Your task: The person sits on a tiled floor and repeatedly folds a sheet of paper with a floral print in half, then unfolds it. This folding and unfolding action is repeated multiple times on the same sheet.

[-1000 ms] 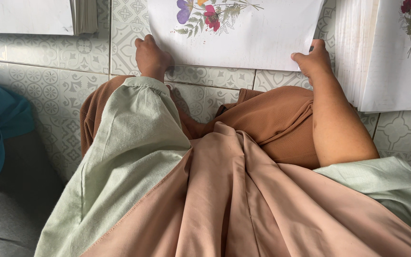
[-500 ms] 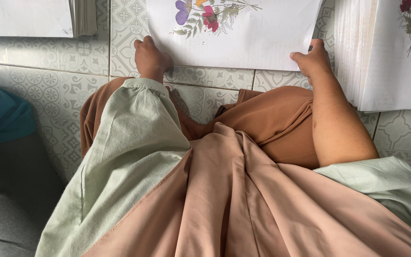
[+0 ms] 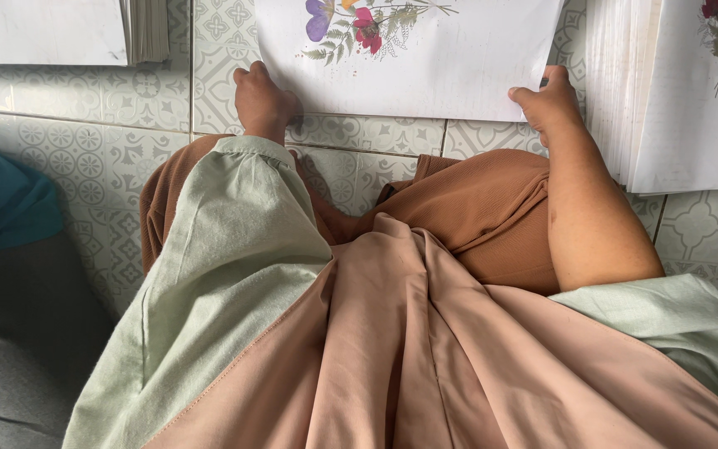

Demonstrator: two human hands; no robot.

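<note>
A white sheet of paper (image 3: 459,66) with pressed flowers and leaves near its top lies on the patterned tiled floor in front of me. My left hand (image 3: 261,100) grips its lower left corner, fingers curled over the edge. My right hand (image 3: 550,104) pinches the lower right corner, thumb on top. Pale green sleeves and brown cloth fill the lower half of the view.
A thick stack of white flower sheets (image 3: 675,100) lies at the right, touching the held sheet's edge. Another white stack (image 3: 60,33) sits at the top left. A person in teal and grey clothing (image 3: 2,274) is at the left edge. Grey patterned tiles (image 3: 85,141) cover the floor.
Both hands stay on the sheet's corners. The person in teal at the left has shifted slightly.
</note>
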